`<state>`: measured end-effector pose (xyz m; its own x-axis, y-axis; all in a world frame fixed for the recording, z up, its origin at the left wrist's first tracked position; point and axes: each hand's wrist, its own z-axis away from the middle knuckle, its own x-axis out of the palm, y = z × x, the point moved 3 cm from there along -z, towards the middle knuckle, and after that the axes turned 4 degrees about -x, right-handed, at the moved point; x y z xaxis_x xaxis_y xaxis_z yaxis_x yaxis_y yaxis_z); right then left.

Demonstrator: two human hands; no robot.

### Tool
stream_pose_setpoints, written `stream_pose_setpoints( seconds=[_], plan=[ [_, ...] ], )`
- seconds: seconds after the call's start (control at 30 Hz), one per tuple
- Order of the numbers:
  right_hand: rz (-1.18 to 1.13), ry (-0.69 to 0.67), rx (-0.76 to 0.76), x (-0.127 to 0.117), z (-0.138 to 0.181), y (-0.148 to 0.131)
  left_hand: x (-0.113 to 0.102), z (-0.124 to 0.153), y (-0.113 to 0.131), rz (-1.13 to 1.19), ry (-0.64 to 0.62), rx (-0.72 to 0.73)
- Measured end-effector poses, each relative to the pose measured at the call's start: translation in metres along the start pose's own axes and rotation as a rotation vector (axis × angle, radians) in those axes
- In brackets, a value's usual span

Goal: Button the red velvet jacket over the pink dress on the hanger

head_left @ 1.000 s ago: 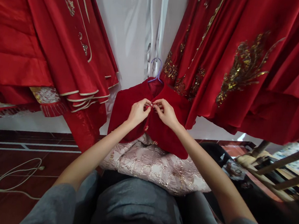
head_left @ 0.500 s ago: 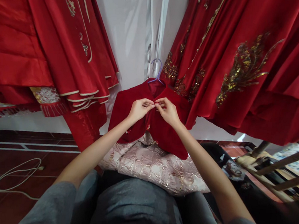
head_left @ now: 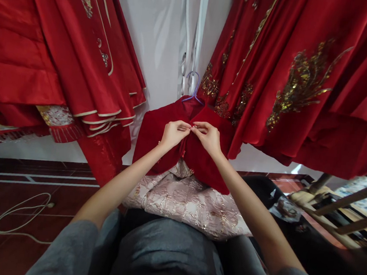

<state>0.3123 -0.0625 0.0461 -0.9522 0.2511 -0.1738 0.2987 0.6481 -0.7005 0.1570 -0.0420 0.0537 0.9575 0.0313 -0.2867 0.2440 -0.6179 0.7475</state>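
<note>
A small red velvet jacket [head_left: 150, 138] hangs on a blue hanger [head_left: 193, 90] in front of me, over a pale pink and gold brocade skirt [head_left: 190, 201]. My left hand [head_left: 172, 134] pinches the jacket's left front edge just below the collar. My right hand [head_left: 208, 138] pinches the right front edge at the same height. The fingertips of both hands meet at a small fastening on the front opening. Another small button shows lower on the opening, below my hands.
Red satin gowns with cream piping [head_left: 64, 50] hang at the left, and red gowns with gold sequin embroidery [head_left: 301, 75] at the right. A white cable [head_left: 14, 220] lies on the dark red floor at the left. Wooden furniture legs [head_left: 350, 203] stand at the right.
Both hands have closed in slightly on the fastening and the jacket's front edges are drawn a little closer together; the view has shifted slightly.
</note>
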Motion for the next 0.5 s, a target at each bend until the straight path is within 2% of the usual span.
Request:
stream_pose_setpoints(
  seconds=[0.13, 0.5],
  plan=[
    [-0.006, -0.013, 0.022, 0.0, -0.001, 0.005, 0.001, 0.001, 0.003, -0.044, -0.023, 0.021],
    [0.075, -0.074, -0.053, -0.001, -0.006, 0.013, -0.004, -0.004, 0.008, -0.234, -0.071, 0.067]
  ],
)
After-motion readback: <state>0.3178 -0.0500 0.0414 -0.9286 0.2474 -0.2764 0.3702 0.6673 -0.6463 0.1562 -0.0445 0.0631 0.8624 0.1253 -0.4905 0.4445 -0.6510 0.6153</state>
